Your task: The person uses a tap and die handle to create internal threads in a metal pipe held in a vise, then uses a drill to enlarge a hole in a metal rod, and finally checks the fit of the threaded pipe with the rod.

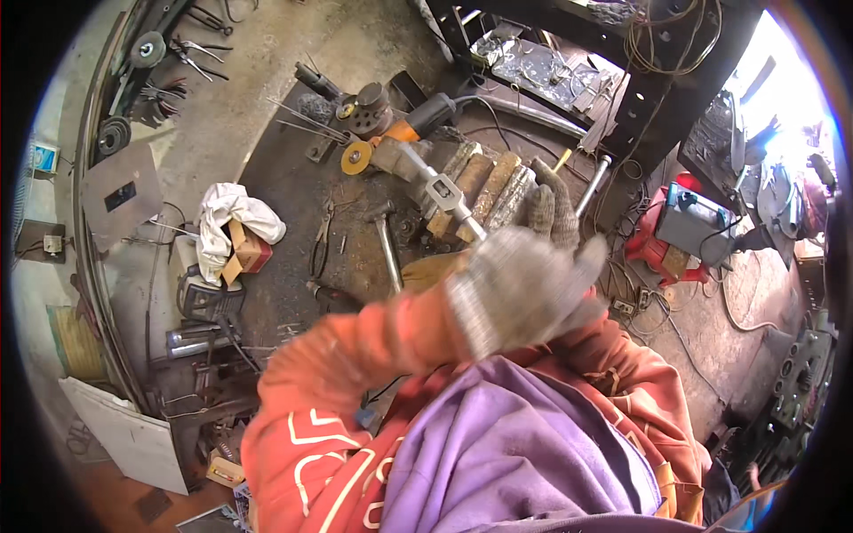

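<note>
My left hand (520, 289), in a grey knitted glove, reaches across from the left and is blurred by motion. One finger or thumb sticks out to the upper right. At its far edge is the lower end of a metal tap wrench (442, 191), which slants up to the left; whether the fingers wrap around it is hidden. Partly behind the left hand, my right hand (555, 209) is gloved too, its fingers stretched away from me. It is beside a row of stubby brown and grey bars (491, 191). Both arms wear orange sleeves.
An orange and black angle grinder (418, 120) with a yellow disc lies beyond the wrench. A hammer (388, 249) and pliers (321, 244) lie left of my hands. A white cloth (233, 218) drapes over a box farther left. A red stool (647, 233) and cables are at right.
</note>
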Tool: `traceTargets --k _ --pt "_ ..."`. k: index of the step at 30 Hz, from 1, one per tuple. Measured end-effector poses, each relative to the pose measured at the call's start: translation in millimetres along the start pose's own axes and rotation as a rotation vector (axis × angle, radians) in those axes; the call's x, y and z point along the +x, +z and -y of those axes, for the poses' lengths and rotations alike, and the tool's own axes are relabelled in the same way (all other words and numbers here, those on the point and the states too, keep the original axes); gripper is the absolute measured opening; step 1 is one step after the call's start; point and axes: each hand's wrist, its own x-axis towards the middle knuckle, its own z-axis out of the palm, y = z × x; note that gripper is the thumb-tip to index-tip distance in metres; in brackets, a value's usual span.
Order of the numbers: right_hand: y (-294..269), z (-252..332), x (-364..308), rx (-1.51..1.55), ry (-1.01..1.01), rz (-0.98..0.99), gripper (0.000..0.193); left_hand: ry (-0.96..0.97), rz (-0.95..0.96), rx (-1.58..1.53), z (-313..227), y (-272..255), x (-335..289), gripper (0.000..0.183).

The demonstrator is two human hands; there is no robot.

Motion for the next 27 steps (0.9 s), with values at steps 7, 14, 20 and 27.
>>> traceTargets --k 7,14,20,27 --pt "0.9 -10.3 9.2 -0.306 -0.138 -0.053 0.043 -0.080 -0.484 -0.024 21.5 6.9 -61.4 0.048" --pt "-2.4 2.5 9.5 -0.386 -0.063 -0.020 0.047 -0.318 -0.995 0.148 75.1 32.7 -70.9 0.037" --pt "5.0 -12.8 13.2 -0.390 -0.021 0.020 0.049 -0.375 -0.872 -0.714 174.1 21.4 -57.8 0.039" --pt "-4.1 -14.9 9.1 -0.451 -0.095 -0.029 0.044 -0.460 -0.957 -1.053 169.1 18.0 -35.5 0.045"
